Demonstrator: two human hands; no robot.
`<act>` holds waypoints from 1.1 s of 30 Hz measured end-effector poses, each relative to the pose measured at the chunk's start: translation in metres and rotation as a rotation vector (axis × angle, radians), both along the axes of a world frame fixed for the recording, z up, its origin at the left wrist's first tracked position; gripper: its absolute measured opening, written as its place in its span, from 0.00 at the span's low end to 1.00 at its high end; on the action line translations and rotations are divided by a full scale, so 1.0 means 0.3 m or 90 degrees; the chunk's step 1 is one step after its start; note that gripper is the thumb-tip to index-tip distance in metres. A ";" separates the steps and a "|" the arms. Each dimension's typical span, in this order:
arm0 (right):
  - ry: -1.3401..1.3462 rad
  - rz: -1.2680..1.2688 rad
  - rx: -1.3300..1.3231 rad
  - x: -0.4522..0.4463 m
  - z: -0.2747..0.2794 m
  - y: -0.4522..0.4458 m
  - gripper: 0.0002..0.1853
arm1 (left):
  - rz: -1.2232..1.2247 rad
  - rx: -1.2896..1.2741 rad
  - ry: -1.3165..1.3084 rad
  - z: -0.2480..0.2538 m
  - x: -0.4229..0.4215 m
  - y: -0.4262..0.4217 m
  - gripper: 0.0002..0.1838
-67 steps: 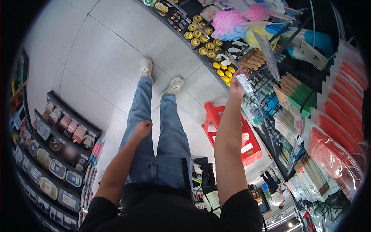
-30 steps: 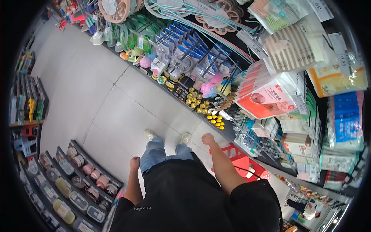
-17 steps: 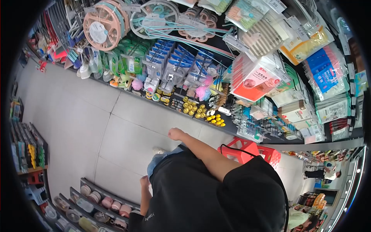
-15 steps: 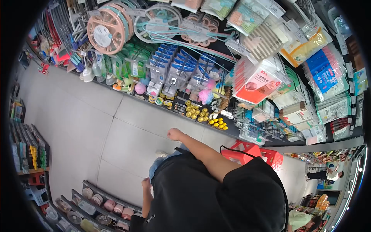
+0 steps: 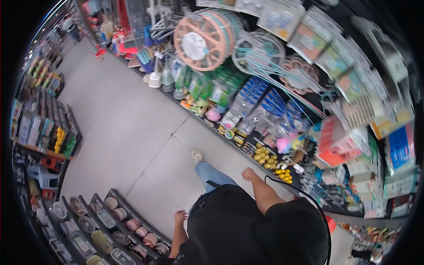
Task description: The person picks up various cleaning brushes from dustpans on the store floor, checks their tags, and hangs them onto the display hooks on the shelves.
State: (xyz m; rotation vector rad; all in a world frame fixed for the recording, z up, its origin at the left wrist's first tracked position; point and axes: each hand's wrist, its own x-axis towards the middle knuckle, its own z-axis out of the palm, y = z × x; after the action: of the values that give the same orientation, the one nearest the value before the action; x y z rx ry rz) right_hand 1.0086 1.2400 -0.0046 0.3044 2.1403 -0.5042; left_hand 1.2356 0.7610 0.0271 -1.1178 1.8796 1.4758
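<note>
My left hand [image 5: 180, 216] hangs low beside my body, near the rack with plastic containers and pink-lidded jars. Its fingers are curled in, with nothing visible in them. My right hand [image 5: 248, 174] is held out in front of the black shirt [image 5: 234, 221], over the floor beside the long shelf, closed in a loose fist. No object shows in it, and it touches nothing. One foot in a light shoe [image 5: 197, 154] is stretched forward on the grey tiles.
A long shelf along the right holds hose reels [image 5: 194, 39], blue-topped packs [image 5: 254, 90], yellow items [image 5: 283, 176] and bagged goods. To the lower left stands a rack of food containers [image 5: 101, 242]. Farther along the tiled aisle [image 5: 119, 119] is another display [image 5: 48, 126].
The view has turned and moved along the aisle, so the shelf goods sit farther right. A leg has stepped forward. Both hands have swung, and the red stools have mostly left view.
</note>
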 end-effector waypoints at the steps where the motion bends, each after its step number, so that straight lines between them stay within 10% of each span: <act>1: -0.063 -0.061 0.001 -0.022 0.002 -0.028 0.13 | 0.027 0.007 -0.004 0.013 -0.011 -0.021 0.09; 16: 0.026 0.220 -0.140 -1.247 -0.046 -1.314 0.13 | 0.376 -0.037 -0.045 0.074 -0.393 -0.605 0.10; 25: 0.398 0.625 -0.096 -2.145 0.501 -2.236 0.14 | 0.570 -0.002 -0.059 0.050 -0.653 -0.926 0.09; 33: 0.247 0.639 -0.364 -2.132 0.697 -2.435 0.17 | 0.448 0.043 -0.125 -0.088 -0.896 -1.402 0.08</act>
State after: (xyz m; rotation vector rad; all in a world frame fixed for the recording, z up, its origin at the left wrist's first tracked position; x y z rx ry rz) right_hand 0.3689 0.5093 0.2044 -1.2071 2.0657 -0.5519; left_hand 0.9668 0.3405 0.0007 -1.9335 1.3436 1.6743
